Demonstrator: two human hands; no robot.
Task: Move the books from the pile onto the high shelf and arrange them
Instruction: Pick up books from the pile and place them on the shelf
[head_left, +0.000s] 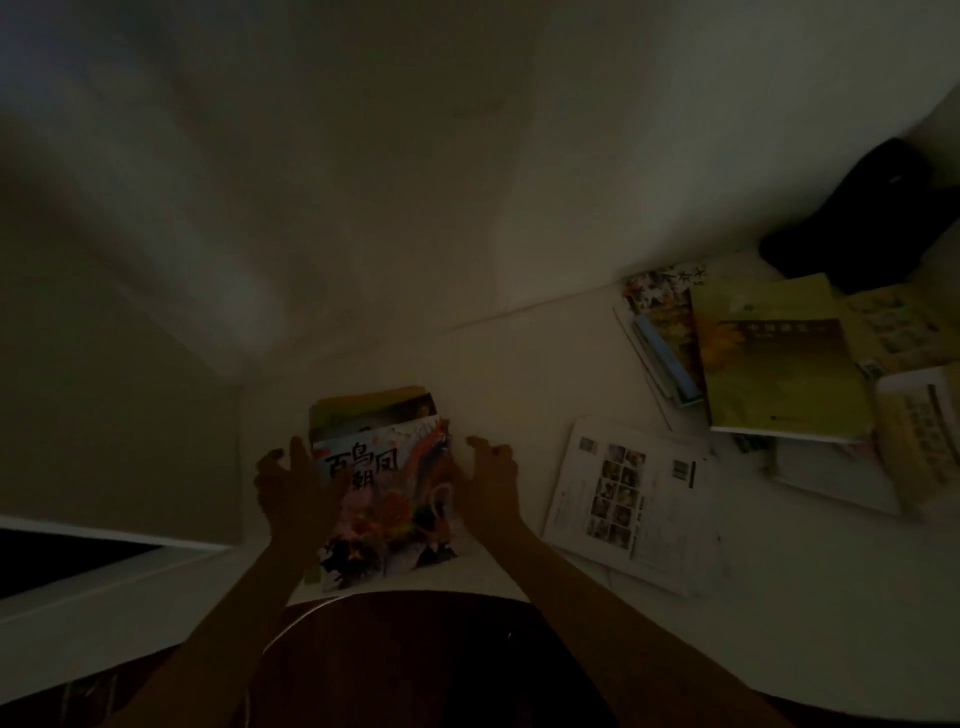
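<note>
Left hand (291, 488) and right hand (491, 480) flank a book stack (384, 488) on the shelf (519, 374); fingers relaxed, grasping nothing; contact unclear.

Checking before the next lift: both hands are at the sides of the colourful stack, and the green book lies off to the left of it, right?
Not quite. The head view shows the green book to the right of the stack. The left hand and right hand do flank it.
</note>
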